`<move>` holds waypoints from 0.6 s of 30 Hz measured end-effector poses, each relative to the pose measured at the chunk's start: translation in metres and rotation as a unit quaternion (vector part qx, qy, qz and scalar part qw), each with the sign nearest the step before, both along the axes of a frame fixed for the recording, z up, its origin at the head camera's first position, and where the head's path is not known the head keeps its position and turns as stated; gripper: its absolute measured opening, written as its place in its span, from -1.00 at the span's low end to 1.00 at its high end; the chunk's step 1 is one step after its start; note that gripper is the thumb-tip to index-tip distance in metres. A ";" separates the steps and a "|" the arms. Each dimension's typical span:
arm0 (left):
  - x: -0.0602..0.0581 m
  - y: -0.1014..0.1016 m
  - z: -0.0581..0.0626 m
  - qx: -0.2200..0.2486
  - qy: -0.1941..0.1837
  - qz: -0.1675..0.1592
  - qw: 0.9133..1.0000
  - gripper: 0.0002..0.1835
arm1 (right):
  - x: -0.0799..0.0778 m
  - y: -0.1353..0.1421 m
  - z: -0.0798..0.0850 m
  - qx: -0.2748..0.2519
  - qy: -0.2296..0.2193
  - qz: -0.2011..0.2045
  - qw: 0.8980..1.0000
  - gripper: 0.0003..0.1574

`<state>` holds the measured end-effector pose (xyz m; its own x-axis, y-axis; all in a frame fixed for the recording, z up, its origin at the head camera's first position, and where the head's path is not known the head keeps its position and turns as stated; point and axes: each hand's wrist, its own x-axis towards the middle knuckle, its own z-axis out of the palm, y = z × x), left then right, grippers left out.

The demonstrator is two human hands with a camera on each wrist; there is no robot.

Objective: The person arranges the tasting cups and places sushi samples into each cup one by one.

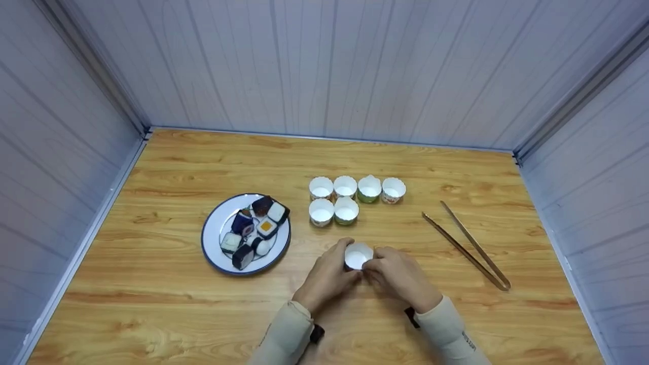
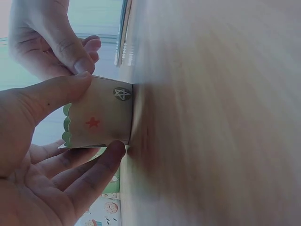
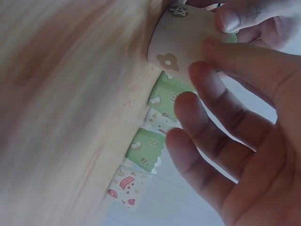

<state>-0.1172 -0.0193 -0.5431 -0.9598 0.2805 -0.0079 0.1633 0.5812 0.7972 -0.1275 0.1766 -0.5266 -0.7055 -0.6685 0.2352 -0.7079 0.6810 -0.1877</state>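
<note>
A small paper baking cup [image 1: 358,255] stands on the table between both hands, its white inside facing up. Its pale outer wall [image 2: 104,110] carries star prints and the rim is scalloped green. My left hand [image 1: 328,274] holds it from the left, thumb on the near side and fingers round the far side. From the right, my right hand [image 1: 400,276] pinches the cup's rim with thumb and index finger, the other fingers loosely bent. Beyond the hands, several more paper cups [image 1: 346,212] stand in two rows, some green and some white with prints.
To the left lies a white plate [image 1: 212,248] with a blue rim, bearing several sushi-like pieces [image 1: 266,227]. Metal tongs [image 1: 471,248] lie spread on the wooden table [image 1: 167,314] at the right. Pale panel walls [image 1: 324,71] enclose the back and sides.
</note>
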 end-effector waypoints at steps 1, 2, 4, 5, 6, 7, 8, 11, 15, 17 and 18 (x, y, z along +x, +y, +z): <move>0.000 0.000 0.000 -0.001 0.000 0.000 1.000 -0.28 | 0.000 0.000 -0.001 -0.002 0.004 0.001 1.000 -0.89; 0.000 0.000 0.001 -0.001 0.000 0.001 1.000 -0.29 | -0.001 0.000 -0.001 -0.005 0.008 0.002 1.000 -0.89; -0.001 0.000 0.001 -0.001 -0.001 0.000 1.000 -0.31 | -0.001 0.000 -0.002 -0.014 0.018 0.005 1.000 -0.88; -0.001 -0.001 0.001 0.000 -0.002 0.001 1.000 -0.32 | -0.001 0.000 -0.002 -0.017 0.023 0.008 1.000 -0.88; -0.001 -0.001 0.001 0.001 -0.001 0.001 1.000 -0.33 | -0.002 0.000 -0.003 -0.020 0.028 0.010 0.999 -0.88; -0.001 -0.001 0.001 0.002 -0.001 0.001 1.000 -0.33 | -0.002 0.001 -0.003 -0.024 0.032 0.012 0.999 -0.87; -0.001 -0.001 0.001 0.003 -0.001 0.001 1.000 -0.34 | -0.002 0.001 -0.004 -0.028 0.036 0.014 0.999 -0.87; -0.001 -0.001 0.001 0.009 -0.002 0.004 1.000 -0.37 | -0.002 0.001 -0.004 -0.038 0.040 0.017 0.998 -0.88; -0.001 -0.001 0.002 0.023 -0.011 0.006 1.000 -0.41 | -0.001 0.002 -0.004 -0.039 0.031 0.018 0.999 -0.92; -0.001 0.000 0.002 0.026 -0.013 0.006 1.000 -0.42 | -0.001 0.003 -0.004 -0.040 0.026 0.020 0.999 -0.93; -0.001 0.000 0.002 0.025 -0.013 0.006 1.000 -0.42 | -0.001 0.003 -0.003 -0.040 0.026 0.022 0.999 -0.94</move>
<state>-0.1180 -0.0195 -0.5407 -0.9630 0.2687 -0.0198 0.1345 0.5430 0.8289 -0.1281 0.1799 -0.5300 -0.6611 -0.6762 0.3251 -0.7471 0.6332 -0.2021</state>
